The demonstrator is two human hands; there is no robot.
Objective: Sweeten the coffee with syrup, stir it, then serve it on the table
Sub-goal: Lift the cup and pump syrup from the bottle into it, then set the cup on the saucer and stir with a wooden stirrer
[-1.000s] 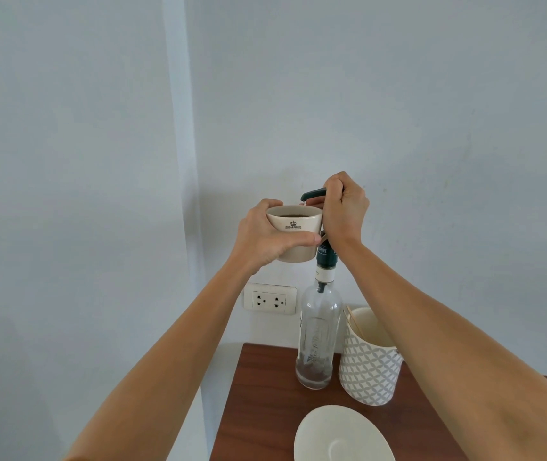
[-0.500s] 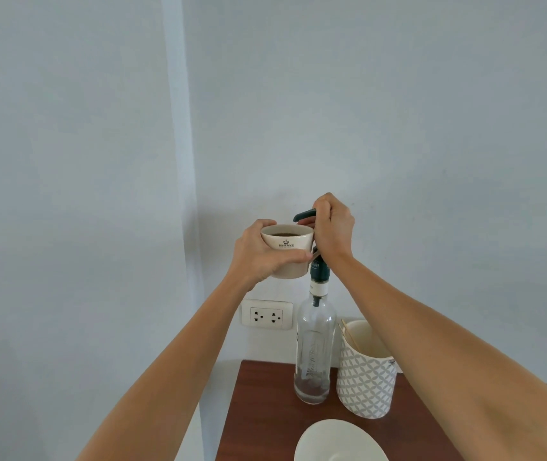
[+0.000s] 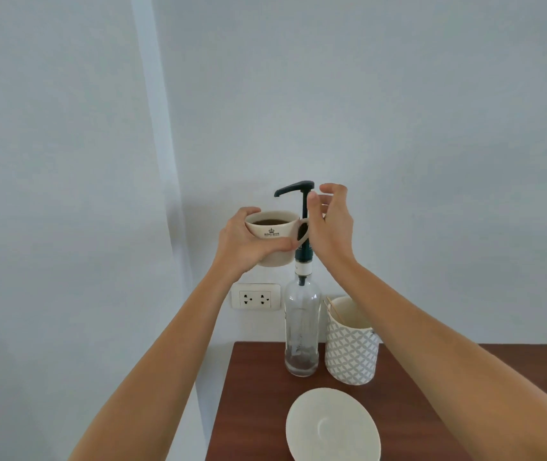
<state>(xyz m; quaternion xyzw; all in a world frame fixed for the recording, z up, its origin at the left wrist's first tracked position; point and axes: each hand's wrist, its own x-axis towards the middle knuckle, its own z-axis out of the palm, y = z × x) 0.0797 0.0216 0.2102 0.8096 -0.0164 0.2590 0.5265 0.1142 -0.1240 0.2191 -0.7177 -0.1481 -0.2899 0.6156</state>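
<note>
My left hand (image 3: pixel 244 246) grips a cream coffee cup (image 3: pixel 273 234) with dark coffee in it, held up under the spout of the dark green pump head (image 3: pixel 295 188). The pump sits raised on a tall clear glass syrup bottle (image 3: pixel 301 327), which stands on the brown table (image 3: pixel 252 394) with a little dark syrup at its bottom. My right hand (image 3: pixel 330 224) hovers just right of the pump stem, fingers apart, holding nothing. A white saucer (image 3: pixel 333 427) lies on the table in front of the bottle.
A white patterned holder (image 3: pixel 350 344) with thin wooden stir sticks stands to the right of the bottle. A wall socket (image 3: pixel 255 297) sits on the white wall behind. The table's left edge runs below the bottle.
My right hand has let go of the pump head and opened; the pump has sprung back up. The cup stays under the spout. The camera has tilted up a little.
</note>
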